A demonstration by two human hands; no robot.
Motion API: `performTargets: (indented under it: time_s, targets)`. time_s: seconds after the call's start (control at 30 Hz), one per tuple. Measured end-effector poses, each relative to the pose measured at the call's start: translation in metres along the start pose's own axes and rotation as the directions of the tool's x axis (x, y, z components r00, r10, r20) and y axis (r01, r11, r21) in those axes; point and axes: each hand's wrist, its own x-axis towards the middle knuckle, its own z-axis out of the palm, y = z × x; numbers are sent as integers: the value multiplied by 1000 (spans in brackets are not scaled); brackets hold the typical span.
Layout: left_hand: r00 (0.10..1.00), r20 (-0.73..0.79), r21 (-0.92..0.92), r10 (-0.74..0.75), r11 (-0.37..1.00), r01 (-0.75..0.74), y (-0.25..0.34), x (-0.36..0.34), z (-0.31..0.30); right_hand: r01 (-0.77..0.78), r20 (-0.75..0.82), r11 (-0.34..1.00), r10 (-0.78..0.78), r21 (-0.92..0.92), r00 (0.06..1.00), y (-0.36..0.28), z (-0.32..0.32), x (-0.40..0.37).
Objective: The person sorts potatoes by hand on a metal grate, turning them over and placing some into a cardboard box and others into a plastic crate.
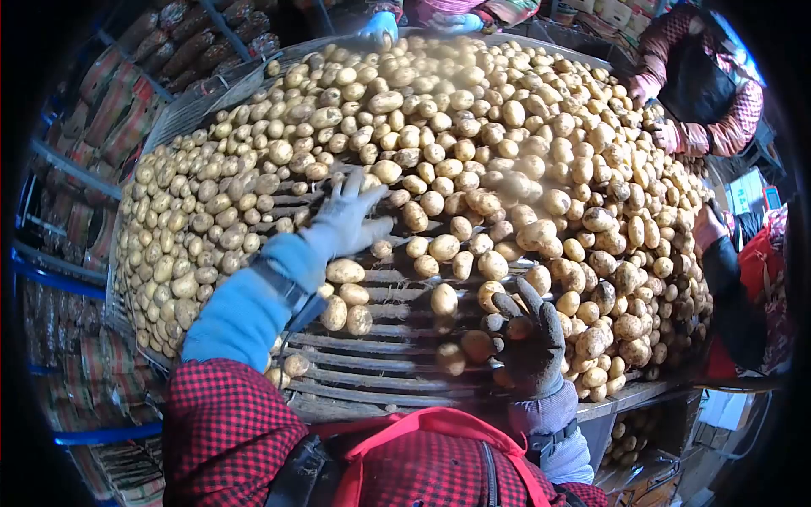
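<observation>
My left hand [348,221], in a pale grey glove, reaches over the slatted sorting table [363,346] with its fingers spread. Its fingertips are close to a potato [386,171], and nothing shows in its palm. On the near right, my right hand [536,342] wears a darker, soiled glove. Its fingers are apart and bent toward a potato [477,346] just left of them; whether they touch it cannot be made out. Another potato [450,359] there is blurred. Several potatoes [335,314] lie on the slats below my left hand.
A large heap of potatoes [583,169] covers the table's far and right sides, with smaller ones [182,228] at left. Co-workers' gloved hands [379,27] are at the far edge, others' hands [646,89] at right. Filled sacks [114,93] stand on racks at left.
</observation>
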Motion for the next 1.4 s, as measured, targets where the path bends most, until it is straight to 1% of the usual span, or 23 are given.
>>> performTargets:
  time_s: [0.03, 0.1, 0.13, 0.17, 0.23, 0.3, 0.37, 0.5, 0.53, 0.67, 0.77, 0.83, 0.87, 0.9, 0.93, 1.0, 1.1, 1.13, 1.17, 1.23, 1.27, 1.3, 1.4]
  targets:
    - [1000, 15, 16, 27, 999, -28, 14, -8, -18, 0, -43, 998, -3, -58, 999, 1, -2, 1]
    - [988, 24, -599, 151, 793, -107, -7, -9, -24, 8, -57, 996, -13, -93, 998, 0, 0, -2]
    - [983, -158, -442, 89, 884, -151, -13, -11, -26, 11, -45, 991, -17, -135, 999, 0, 2, -2]
    - [996, -84, -308, -22, 952, -5, -18, -5, -42, 0, -42, 990, -6, -139, 999, 1, 2, -2]
    - [974, -216, -65, -63, 997, 50, -47, 17, -31, -72, -66, 993, 79, 93, 995, 0, 0, 0]
    - [984, -161, -44, -79, 996, 73, -56, 37, -10, 17, -44, 996, -21, -89, 999, 5, -7, 2]
    - [992, -11, 80, -123, 989, 124, -49, 59, 6, -19, -107, 991, 33, 132, 994, 0, 2, 1]
    - [995, -10, 22, -95, 995, 95, -62, 81, 24, -20, -38, 999, 19, -37, 999, 2, -4, 1]
    - [994, -109, 47, 11, 999, -6, -66, 82, 30, -55, -86, 998, 57, 30, 995, 0, 2, 0]
    - [997, -51, 46, -58, 997, 61, -45, 84, 9, -62, -77, 998, 63, 8, 995, -5, 9, -1]
    - [984, -6, -60, -177, 983, 176, -33, 80, -4, -35, -11, 998, 35, 60, 999, 0, 7, -5]
    - [941, 66, -197, -331, 921, 337, -17, 72, -17, 168, -8, 986, -168, 14, 986, 6, 9, -9]
    - [946, 1, -367, -325, 880, 303, -16, 61, -14, -18, 27, 989, 22, -146, 999, -2, -5, -10]
    - [976, 6, -683, -216, 712, 162, -19, 56, -2, 92, 102, 994, -97, 56, 990, 1, 8, -10]
    - [993, -30, -902, -113, 430, 21, -22, 50, 10, -19, 174, 991, -4, 133, 985, -4, 15, -8]
    - [974, -226, -860, 27, 464, -213, 46, 9, -26, -234, 234, 952, 186, 198, 954, -13, 30, -2]
    - [928, -221, -820, 299, 459, -343, 116, -38, -51, -100, 7, 991, 101, -88, 995, 18, 46, 9]
    - [862, -257, -696, 437, 535, -479, 121, -41, -55, -137, -124, 988, 146, 78, 981, 29, 33, 16]
    - [809, -354, -488, 469, 646, -588, 117, -44, -38, -144, 107, 989, 148, -40, 983, 25, 31, 16]
    - [843, -390, -300, 371, 814, -497, 95, -41, -39, -193, 195, 975, 169, 111, 966, 16, 37, 14]
    - [903, -333, -384, 272, 835, -393, 80, -34, -44, -115, -24, 991, 117, 67, 993, 21, 40, 18]
    - [913, -365, -305, 183, 903, -303, 53, -26, -26, -47, 7, 997, 47, -68, 999, 25, 25, 18]
    - [990, -138, -237, -35, 971, 1, 14, -19, 14, -40, 36, 998, 39, 42, 999, 27, 19, 17]
